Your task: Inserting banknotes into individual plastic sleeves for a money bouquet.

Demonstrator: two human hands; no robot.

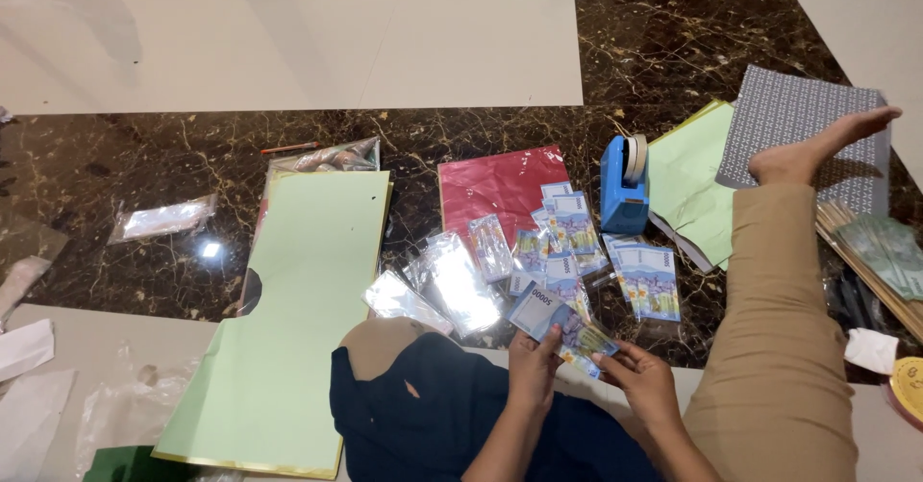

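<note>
Both hands held blue banknotes low over the lap, near the scattered pile.

The left hand [532, 367] pinched one blue banknote [540, 311], its long axis slanting far-left to near-right, likely lifted to sort it. The right hand [642, 378] clamped a small fan of notes [588, 341], seemingly kept gathered. More sleeved notes [567, 242] lay beyond, beside a blue tape dispenser [624, 186].

Clear plastic sleeves [447, 288] lie fanned on the dark marble just ahead of my knees, shiny and flat, some with blue banknotes sealed inside. More sleeved notes [567, 222] overlap the edge of the red sheet. Another clear packet [162, 219] sits alone far to my left, catching the light. Behind the pale green card, a crumpled transparent bag [327, 158] with pinkish contents pokes out.
</note>
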